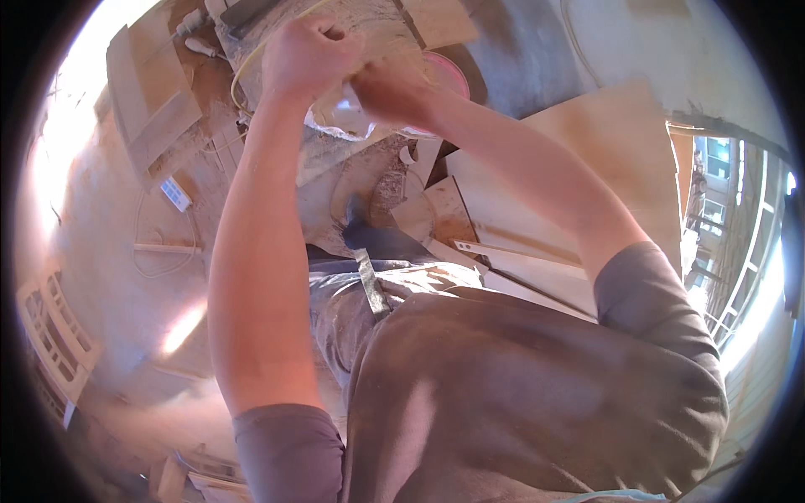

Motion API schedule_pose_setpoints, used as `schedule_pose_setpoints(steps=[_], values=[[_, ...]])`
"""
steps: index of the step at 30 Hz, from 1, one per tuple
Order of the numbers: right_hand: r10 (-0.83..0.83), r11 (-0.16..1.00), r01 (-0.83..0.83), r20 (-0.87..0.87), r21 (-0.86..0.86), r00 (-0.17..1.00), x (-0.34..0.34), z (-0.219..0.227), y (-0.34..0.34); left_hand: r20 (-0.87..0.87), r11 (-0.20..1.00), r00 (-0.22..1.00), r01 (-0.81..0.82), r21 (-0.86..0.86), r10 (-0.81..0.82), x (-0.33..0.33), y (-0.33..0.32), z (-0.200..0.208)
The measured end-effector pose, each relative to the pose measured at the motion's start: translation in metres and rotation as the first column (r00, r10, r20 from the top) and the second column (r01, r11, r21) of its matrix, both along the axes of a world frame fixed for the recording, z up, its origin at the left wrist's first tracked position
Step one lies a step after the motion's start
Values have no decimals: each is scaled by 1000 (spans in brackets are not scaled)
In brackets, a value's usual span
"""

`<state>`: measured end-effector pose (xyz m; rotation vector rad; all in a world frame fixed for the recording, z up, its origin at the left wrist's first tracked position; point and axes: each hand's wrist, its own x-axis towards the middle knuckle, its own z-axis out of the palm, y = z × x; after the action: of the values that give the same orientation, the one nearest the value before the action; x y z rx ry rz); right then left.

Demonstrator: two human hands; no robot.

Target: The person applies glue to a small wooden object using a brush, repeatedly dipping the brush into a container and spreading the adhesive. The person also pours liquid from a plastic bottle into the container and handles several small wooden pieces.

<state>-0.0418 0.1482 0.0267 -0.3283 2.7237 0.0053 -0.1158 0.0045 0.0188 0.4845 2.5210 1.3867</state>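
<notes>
My left hand (310, 57) is closed in a fist above a dusty work surface (387, 21); what it holds, if anything, is hidden. Close beside it, on the right, is my right hand (387, 90), its fingers dark and smeared by motion. Just under both hands shows a shiny, crumpled whitish thing like a plastic bag (342, 117); I cannot tell whether either hand grips it. A pink round rim (450, 74) curves out from behind my right hand. To the left of my left hand runs a thin yellowish cord or hose (237, 82).
Wooden boards (155, 92) lie at the far left, and a large pale panel (579, 159) leans at the right. A white power strip (176, 194) with a cable rests on the floor. A slatted wooden frame (57, 335) stands at the left edge. Offcuts (449, 210) lie near my foot.
</notes>
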Motion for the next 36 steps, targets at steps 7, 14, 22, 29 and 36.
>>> schedule_pose_setpoints(steps=[7,14,22,29,36], values=[[141,990,-141,-3,14,990,35,-31,-16,-47,1000,999,-1,1,1,-1,-4,-2],[16,999,-24,-187,-36,982,7,-37,4,-20,999,999,-35,27,35,3,9,3],[-65,989,52,-95,-138,993,-6,-6,16,-88,993,989,-117,33,119,3,0,-14],[1,994,-4,-30,-108,1000,10,-31,39,-107,992,989,-96,76,104,3,5,-13],[82,984,-109,-183,-144,980,-10,-30,14,-102,996,992,-72,60,78,0,10,-11]])
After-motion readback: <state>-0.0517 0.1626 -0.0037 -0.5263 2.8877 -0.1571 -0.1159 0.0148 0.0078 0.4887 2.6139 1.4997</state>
